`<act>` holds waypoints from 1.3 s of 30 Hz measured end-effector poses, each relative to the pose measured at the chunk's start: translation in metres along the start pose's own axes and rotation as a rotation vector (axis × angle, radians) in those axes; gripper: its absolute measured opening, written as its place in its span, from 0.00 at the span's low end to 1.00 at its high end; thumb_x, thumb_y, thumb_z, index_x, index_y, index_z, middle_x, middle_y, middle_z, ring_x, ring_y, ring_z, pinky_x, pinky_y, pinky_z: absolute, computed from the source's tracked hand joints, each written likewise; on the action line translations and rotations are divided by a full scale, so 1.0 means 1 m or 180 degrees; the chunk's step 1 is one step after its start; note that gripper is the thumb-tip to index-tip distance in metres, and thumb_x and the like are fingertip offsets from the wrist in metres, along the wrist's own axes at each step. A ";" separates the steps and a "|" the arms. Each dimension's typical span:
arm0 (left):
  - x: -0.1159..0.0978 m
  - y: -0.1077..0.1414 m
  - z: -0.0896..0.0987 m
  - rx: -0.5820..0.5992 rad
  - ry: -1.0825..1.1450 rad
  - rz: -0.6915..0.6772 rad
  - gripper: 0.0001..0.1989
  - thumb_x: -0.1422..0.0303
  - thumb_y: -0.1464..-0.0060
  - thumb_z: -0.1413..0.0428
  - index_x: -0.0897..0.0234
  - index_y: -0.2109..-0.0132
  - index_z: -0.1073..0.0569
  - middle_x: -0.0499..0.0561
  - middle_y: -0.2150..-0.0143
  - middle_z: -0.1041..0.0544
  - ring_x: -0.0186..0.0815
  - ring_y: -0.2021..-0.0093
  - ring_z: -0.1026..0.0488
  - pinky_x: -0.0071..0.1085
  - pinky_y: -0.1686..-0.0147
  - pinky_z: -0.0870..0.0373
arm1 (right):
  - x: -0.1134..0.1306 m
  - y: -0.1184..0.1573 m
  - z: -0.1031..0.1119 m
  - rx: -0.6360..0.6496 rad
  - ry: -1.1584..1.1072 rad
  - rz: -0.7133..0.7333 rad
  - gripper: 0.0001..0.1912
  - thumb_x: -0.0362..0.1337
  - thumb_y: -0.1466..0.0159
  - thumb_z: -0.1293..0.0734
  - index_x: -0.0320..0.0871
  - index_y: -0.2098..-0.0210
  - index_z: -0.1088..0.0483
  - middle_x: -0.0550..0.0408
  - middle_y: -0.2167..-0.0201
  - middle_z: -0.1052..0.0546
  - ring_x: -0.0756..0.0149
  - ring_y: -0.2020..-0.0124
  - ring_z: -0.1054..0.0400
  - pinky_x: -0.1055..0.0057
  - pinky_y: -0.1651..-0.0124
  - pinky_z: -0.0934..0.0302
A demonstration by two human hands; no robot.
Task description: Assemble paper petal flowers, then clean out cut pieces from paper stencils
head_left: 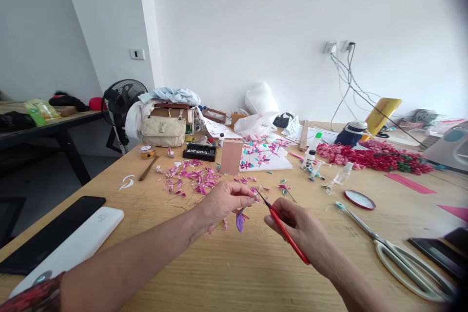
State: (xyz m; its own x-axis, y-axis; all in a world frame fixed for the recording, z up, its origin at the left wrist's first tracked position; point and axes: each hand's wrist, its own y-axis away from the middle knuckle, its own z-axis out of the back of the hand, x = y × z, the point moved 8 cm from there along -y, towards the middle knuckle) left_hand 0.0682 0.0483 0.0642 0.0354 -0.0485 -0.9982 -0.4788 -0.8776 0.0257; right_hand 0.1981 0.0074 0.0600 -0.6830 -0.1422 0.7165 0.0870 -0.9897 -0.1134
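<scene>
Head | left fingers [244, 201]: pinched on purple flower [239, 221] | right fingers [288, 206]: wrapped round red-handled tool [288, 239]

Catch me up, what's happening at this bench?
A person pinches a small flower piece in the left hand, its purple petal hanging below. The right hand holds a red-handled tool, its thin dark tip up at the left fingers; contact is too small to tell. Loose pink petals lie beyond on the table, and more flowers sit by a white block. Large scissors lie to the right.
</scene>
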 end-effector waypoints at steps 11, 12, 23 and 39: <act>0.007 -0.003 0.006 -0.0052 0.0046 -0.0013 0.09 0.67 0.63 0.39 0.68 0.72 0.25 0.47 0.77 0.31 0.27 0.75 0.39 0.25 0.75 0.44 | -0.013 -0.001 0.004 -0.0141 -0.0099 -0.0114 0.17 0.51 0.44 0.40 0.45 0.78 0.44 0.63 0.83 0.40 0.71 0.81 0.45 0.73 0.78 0.52; 0.007 -0.004 0.008 -0.0071 0.0078 -0.0028 0.09 0.67 0.64 0.38 0.67 0.72 0.25 0.47 0.77 0.31 0.27 0.75 0.39 0.25 0.75 0.44 | -0.019 -0.002 0.008 -0.0208 0.0045 -0.0178 0.17 0.52 0.45 0.41 0.45 0.78 0.43 0.62 0.83 0.39 0.70 0.81 0.44 0.73 0.78 0.51; 0.009 -0.010 0.021 -0.0022 0.0331 -0.0053 0.11 0.65 0.64 0.37 0.69 0.73 0.25 0.48 0.75 0.28 0.28 0.72 0.36 0.25 0.70 0.42 | -0.159 0.013 0.078 -0.0295 0.2318 -0.1334 0.17 0.49 0.44 0.44 0.46 0.84 0.42 0.48 0.82 0.30 0.57 0.78 0.36 0.67 0.76 0.49; 0.015 -0.010 0.021 0.0058 0.0554 0.0127 0.13 0.65 0.65 0.36 0.68 0.71 0.26 0.47 0.75 0.30 0.25 0.75 0.37 0.24 0.74 0.44 | -0.178 0.015 0.071 -0.0182 0.2509 -0.0998 0.11 0.41 0.45 0.41 0.45 0.81 0.36 0.45 0.75 0.28 0.52 0.70 0.32 0.63 0.70 0.45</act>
State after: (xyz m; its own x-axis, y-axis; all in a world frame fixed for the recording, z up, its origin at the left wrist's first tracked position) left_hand 0.0553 0.0662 0.0480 0.1665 -0.1664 -0.9719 -0.4986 -0.8645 0.0626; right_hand 0.3721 0.0169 -0.0201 -0.9767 0.2118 0.0339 -0.2131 -0.9762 -0.0395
